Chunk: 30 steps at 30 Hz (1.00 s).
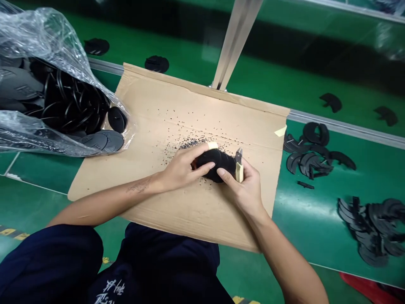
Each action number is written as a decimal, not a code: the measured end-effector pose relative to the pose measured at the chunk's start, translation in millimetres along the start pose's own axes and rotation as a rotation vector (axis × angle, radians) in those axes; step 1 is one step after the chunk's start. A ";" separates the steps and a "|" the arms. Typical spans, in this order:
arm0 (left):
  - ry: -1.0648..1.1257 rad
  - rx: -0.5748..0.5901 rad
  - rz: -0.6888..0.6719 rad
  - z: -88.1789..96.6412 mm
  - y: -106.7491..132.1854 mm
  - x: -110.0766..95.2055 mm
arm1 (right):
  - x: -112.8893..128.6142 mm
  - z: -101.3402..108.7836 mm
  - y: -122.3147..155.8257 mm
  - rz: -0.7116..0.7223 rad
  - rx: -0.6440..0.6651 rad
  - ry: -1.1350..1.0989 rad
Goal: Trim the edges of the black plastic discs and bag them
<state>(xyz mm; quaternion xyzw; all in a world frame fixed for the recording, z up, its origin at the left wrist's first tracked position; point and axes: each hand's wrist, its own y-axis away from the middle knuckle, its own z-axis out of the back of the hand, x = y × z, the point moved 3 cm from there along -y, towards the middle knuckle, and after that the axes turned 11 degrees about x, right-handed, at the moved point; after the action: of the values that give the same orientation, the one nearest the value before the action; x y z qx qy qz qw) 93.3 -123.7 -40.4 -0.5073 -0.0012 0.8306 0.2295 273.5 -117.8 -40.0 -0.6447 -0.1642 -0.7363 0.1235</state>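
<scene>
From my remote seat I see the left hand (182,166) closed on the left end of a clump of black discs (218,162), index finger laid along its far edge and thumb on its near side. A strip of pale tape (213,145) wraps that index finger. The right hand (248,188) is closed too: its thumb presses the lower right of the discs, while the other fingers hold small pliers (239,164) with yellow grips. I cannot tell whether the pliers' jaws are parted. The relation I watch is this: the clump lies between both hands, its long axis running roughly left to right, and the pliers stand at its right end, tip pointing away from the body, so the right hand is the nearer one to that end. I cannot count the discs. Beneath them I see a cardboard sheet (177,211), with black crumbs (193,142) scattered mostly beyond the left hand. Further left, a clear plastic bag (57,29) opens toward the cardboard, full of more discs. To the right, curved black pieces (308,162) lie on the green table (300,211), with a second heap (375,230) nearer the body
</scene>
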 end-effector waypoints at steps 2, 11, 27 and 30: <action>0.077 0.039 0.028 -2.5 0.8 1.1 | 0.5 -0.9 0.7 0.009 -0.005 0.005; 0.284 0.048 0.058 -3.9 1.4 3.4 | -0.4 -2.0 2.0 0.006 0.021 -0.016; -0.134 0.071 -0.202 5.5 4.5 -4.5 | 11.9 12.2 2.6 0.111 -0.087 0.254; -0.282 0.138 -0.264 2.3 8.1 -6.3 | 11.8 8.9 3.7 0.190 0.015 0.384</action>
<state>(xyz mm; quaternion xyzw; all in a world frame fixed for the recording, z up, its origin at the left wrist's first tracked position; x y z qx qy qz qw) 90.6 -132.8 -36.0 -0.3647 -0.0428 0.8543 0.3680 281.4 -117.3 -26.9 -0.5042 -0.0816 -0.8294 0.2261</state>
